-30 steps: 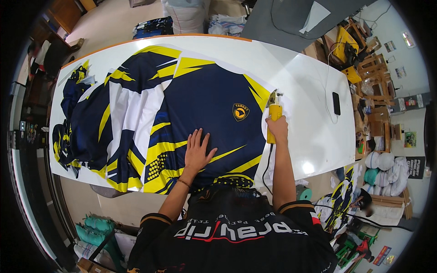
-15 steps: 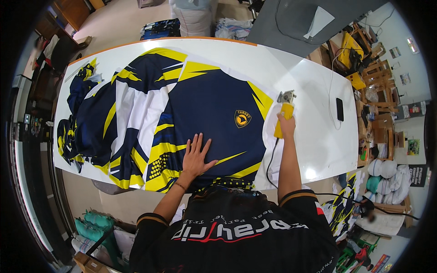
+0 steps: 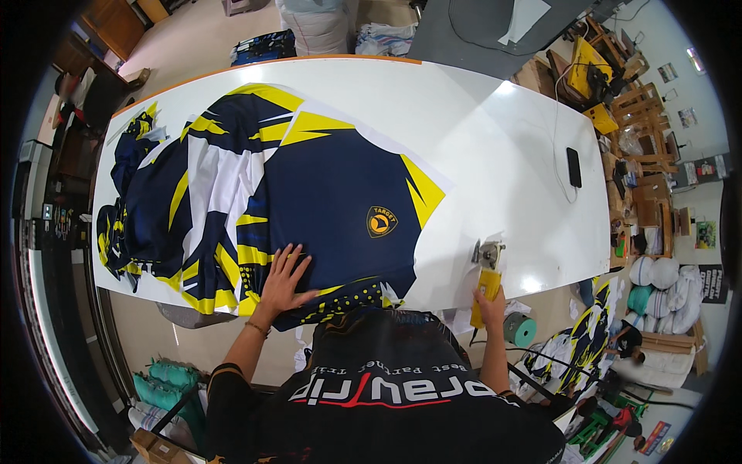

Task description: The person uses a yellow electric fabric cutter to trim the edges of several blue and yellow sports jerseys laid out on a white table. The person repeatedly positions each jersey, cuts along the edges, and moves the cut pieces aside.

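A navy, yellow and white printed fabric panel with a small shield-shaped badge lies on the white table. My left hand rests flat on its near left part, fingers spread. In my right hand is a yellow handheld electric fabric cutter, gripped round its body near the table's front edge. The cutter's metal head points away from me and stands apart from the panel's right edge. A scrap of white material shows by the head. More patterned fabric lies bunched on the left.
A black phone with a white cable lies at the table's right end. The cutter's dark cord runs off to the right. A grey table adjoins at the far side. A green-ended roll stands below the front edge.
My right hand has drawn the cutter back toward me, away from the panel's right edge. The panel has shifted left and nearer, its near edge now folded, and my left hand has moved with it.
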The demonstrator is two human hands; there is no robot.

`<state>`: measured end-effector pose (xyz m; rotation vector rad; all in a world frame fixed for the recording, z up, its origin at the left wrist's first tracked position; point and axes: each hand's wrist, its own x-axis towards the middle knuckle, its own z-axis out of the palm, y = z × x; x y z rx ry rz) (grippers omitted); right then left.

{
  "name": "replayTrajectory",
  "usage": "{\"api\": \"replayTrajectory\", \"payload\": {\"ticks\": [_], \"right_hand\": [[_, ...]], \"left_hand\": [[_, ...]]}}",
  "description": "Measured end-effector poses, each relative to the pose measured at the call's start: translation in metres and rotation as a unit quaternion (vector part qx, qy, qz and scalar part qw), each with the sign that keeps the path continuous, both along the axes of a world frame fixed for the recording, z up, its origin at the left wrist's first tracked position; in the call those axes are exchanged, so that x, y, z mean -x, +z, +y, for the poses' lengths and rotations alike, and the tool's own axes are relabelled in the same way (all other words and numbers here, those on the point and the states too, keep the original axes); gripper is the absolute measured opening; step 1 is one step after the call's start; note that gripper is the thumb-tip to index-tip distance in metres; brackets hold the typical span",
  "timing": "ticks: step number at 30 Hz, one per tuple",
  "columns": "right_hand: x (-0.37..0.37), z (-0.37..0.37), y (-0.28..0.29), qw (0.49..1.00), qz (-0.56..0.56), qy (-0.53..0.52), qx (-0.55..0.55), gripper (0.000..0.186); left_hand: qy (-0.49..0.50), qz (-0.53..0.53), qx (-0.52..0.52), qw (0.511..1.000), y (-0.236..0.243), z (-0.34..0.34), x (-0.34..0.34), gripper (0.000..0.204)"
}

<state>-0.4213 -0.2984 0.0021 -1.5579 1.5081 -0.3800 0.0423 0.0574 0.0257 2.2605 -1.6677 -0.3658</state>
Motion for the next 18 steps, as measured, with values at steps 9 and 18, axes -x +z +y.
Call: {"api": "replayTrajectory", "payload": {"ticks": [9,18], "right_hand": [[-0.028,0.026,0.085,0.973,0.183,0.132,0.041,0.063],[-0.037,0.033,0.084,0.942,0.230,0.231,0.077,0.063]], "left_hand": [[-0.001,-0.018,0.054,0.998,-0.016,-0.179,0.088,0.075],[-0.080,-0.053,0.046,0.994,-0.056,-0.120,0.127,0.082]]}}
